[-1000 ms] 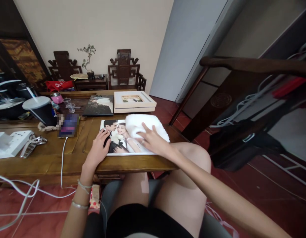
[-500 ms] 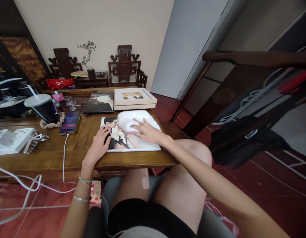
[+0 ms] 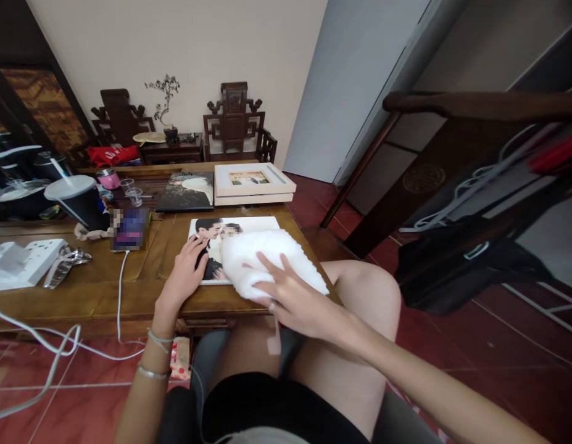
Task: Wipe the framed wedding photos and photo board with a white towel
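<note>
On the wooden table lies a printed photo panel [image 3: 208,246] of a couple, flat with its picture side up. My left hand [image 3: 187,269] rests on its left edge, fingers spread, with nothing held. My right hand [image 3: 298,302] has its fingers apart over a fluffy white cloth [image 3: 271,243] and presses on it. The cloth covers the lower right part of the panel and hangs past its near and right edges. A part of the cloth bunches between thumb and fingers.
Behind the panel stand a framed photo box [image 3: 253,185] and a dark photo album [image 3: 187,192]. To the left are a lidded drink cup [image 3: 77,197], a phone [image 3: 131,229] on a cable, a power strip [image 3: 31,262] and a hair clip [image 3: 66,266]. A wooden chair [image 3: 406,166] is at right.
My right hand has drawn the white cloth toward me and to the right, uncovering the panel's upper right part. My left hand stays in place.
</note>
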Available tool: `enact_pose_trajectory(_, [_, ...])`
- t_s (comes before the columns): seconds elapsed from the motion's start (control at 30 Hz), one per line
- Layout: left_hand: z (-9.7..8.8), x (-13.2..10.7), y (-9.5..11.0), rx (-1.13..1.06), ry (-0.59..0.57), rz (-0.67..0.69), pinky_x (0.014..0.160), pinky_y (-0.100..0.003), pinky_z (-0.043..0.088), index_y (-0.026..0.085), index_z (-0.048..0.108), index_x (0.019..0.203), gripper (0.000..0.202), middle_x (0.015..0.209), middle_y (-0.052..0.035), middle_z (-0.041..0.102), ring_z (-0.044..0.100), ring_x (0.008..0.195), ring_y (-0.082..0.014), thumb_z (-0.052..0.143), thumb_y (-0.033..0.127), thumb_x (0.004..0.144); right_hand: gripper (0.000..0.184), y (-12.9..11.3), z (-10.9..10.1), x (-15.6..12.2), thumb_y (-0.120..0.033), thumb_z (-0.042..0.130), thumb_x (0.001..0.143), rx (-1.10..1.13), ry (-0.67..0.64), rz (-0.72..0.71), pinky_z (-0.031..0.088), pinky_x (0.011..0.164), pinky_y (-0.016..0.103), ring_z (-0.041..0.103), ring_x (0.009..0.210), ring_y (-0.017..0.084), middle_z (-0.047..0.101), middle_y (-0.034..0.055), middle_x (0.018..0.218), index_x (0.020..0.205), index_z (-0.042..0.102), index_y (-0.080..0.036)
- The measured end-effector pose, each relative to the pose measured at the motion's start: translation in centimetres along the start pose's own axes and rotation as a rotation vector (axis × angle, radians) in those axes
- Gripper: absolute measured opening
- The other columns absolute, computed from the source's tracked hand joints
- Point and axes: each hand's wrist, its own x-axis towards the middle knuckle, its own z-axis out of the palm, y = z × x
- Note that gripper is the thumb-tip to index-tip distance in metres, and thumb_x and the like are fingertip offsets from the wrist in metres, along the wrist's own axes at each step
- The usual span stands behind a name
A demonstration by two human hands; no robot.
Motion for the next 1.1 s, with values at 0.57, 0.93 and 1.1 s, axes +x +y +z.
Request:
enact_pose_trajectory(0.57, [-0.3, -0.1, 0.2, 0.015, -0.008, 0.021, 0.12, -0.051, 0.033, 0.015, 0.06, 0.133, 0.041, 0.147, -0.0141, 0.055, 0.04, 0.146, -0.0267, 0.042, 0.031, 0.099, 0.044, 6.0, -0.7, 7.9, -0.015, 0.042, 0.097, -0.148, 0.016, 0.159, 0.023, 0.111, 0.075, 0.015, 0.152, 0.039, 0.05, 0.0208, 0.15, 0.137, 0.058, -0.012])
enact_pose_trajectory(0.93, [-0.3, 0.0, 0.4, 0.019, -0.026, -0.003, 0.119, -0.055, 0.032, 0.014, 0.058, 0.136, 0.043, 0.149, -0.0145, 0.053, 0.037, 0.147, -0.0287, 0.043, 0.031, 0.099, 0.034, 0.1, -2.4, -1.0, -0.018, 0.04, 0.098, 0.051, -0.166, -0.073, 0.022, 0.121, 0.06, 0.023, 0.152, 0.03, 0.062, 0.0169, 0.137, 0.116, 0.069, -0.016])
enact_pose_trajectory(1.1, [-0.5, 0.1, 0.3, 0.036, -0.048, 0.018, 0.12, -0.053, 0.03, 0.012, 0.058, 0.136, 0.044, 0.15, -0.0155, 0.052, 0.036, 0.148, -0.0284, 0.042, 0.032, 0.1, 0.038, 6.0, -2.6, 4.0, -0.029, 0.037, 0.102, 0.07, -0.086, 0.007, 0.016, 0.12, 0.064, 0.025, 0.151, 0.033, 0.057, 0.0102, 0.145, 0.126, 0.065, -0.02])
